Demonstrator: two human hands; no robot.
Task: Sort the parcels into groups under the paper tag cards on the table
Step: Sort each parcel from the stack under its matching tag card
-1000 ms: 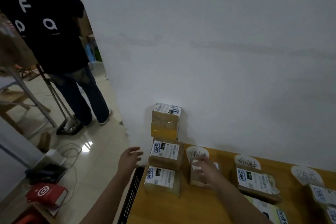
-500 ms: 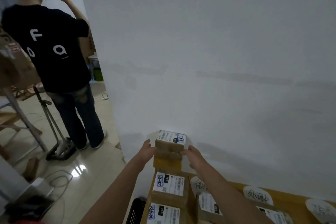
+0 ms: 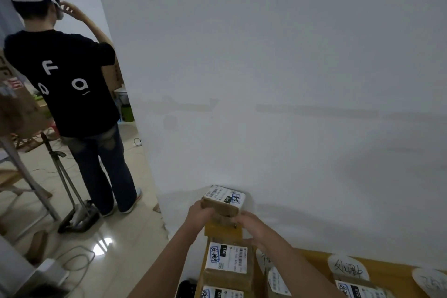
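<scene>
Both my hands grip a small brown cardboard parcel (image 3: 223,203) with a white shipping label, tilted, at the far left corner of the wooden table (image 3: 314,259) against the white wall. My left hand (image 3: 199,215) holds its left side, my right hand (image 3: 251,224) its right side. Below it lies a yellowish parcel (image 3: 222,233), then a labelled parcel (image 3: 227,264) and another (image 3: 221,294) at the frame's bottom. Round paper tag cards (image 3: 348,267) with handwriting stand along the wall, and further parcels (image 3: 358,289) lie under them at the right.
A person in a black T-shirt (image 3: 72,84) stands on the tiled floor at the left, back turned. A tripod stand (image 3: 65,189), cables (image 3: 77,261) and cardboard boxes (image 3: 19,109) are on the floor there. A black basket (image 3: 186,288) sits beside the table's left edge.
Both hands went from near the middle parcels up to the far-corner parcel, took hold of it and tilted it. The camera view rose toward the wall.
</scene>
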